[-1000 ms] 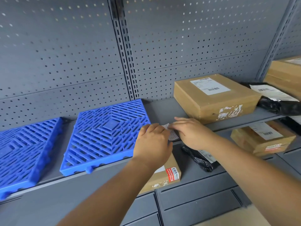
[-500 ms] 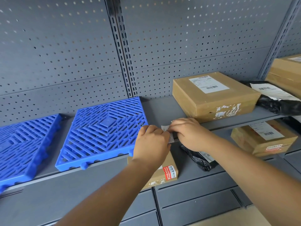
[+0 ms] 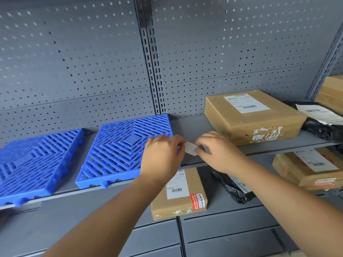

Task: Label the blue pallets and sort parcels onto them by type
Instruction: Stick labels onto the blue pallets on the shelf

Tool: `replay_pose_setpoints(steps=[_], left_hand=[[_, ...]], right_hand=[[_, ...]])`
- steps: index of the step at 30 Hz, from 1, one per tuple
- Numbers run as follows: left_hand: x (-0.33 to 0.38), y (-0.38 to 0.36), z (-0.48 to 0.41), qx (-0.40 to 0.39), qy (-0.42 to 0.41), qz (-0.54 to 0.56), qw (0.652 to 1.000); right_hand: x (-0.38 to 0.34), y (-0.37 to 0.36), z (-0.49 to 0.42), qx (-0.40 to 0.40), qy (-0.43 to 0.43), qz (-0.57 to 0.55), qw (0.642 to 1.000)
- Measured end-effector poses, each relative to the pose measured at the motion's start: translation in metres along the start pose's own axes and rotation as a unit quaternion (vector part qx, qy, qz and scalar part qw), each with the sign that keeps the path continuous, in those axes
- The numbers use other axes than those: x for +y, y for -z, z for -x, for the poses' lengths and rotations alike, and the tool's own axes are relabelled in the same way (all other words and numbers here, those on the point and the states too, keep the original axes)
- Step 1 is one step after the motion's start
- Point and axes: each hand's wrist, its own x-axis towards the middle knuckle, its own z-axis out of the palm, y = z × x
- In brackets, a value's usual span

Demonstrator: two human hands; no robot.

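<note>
Two-handed pinch on a small white paper label (image 3: 190, 150).
Two blue slatted plastic pallets (image 3: 126, 145) lie on the grey shelf (image 3: 187, 125); at the right one's 3 o'clock, left hand (image 3: 161, 156) and right hand (image 3: 217, 151) fingers pinch the label, brown cardboard parcel (image 3: 254, 117) at 2 o'clock.

One wide-angle camera on the person's head faces forward and slightly down, near a grey shelf (image 3: 189, 125). The pegboard wall (image 3: 74, 52) behind it fills the upper half, and a lower shelf (image 3: 219, 204) sits along the bottom.
</note>
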Motion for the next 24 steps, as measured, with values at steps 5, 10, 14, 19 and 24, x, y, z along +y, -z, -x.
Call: replay_pose_setpoints(steps=[5, 10, 14, 19, 24], left_hand=[[-0.021, 0.018, 0.002, 0.008, 0.047, 0.006, 0.999], [-0.05, 0.038, 0.015, 0.029, 0.069, 0.001, 0.997], [-0.082, 0.058, 0.028, 0.031, 0.076, -0.001, 0.997], [-0.13, 0.084, 0.043, 0.05, 0.085, -0.008, 0.995], [-0.187, 0.114, 0.063, 0.058, 0.09, 0.0, 0.994]], right_hand=[[-0.03, 0.003, -0.015, 0.035, 0.009, -0.012, 0.999], [-0.06, -0.011, -0.032, 0.061, 0.042, -0.012, 0.997], [-0.088, -0.032, -0.049, 0.064, 0.068, -0.003, 0.996], [-0.135, -0.056, -0.07, 0.088, 0.078, 0.011, 0.993], [-0.194, -0.088, -0.092, 0.12, 0.075, 0.02, 0.99]])
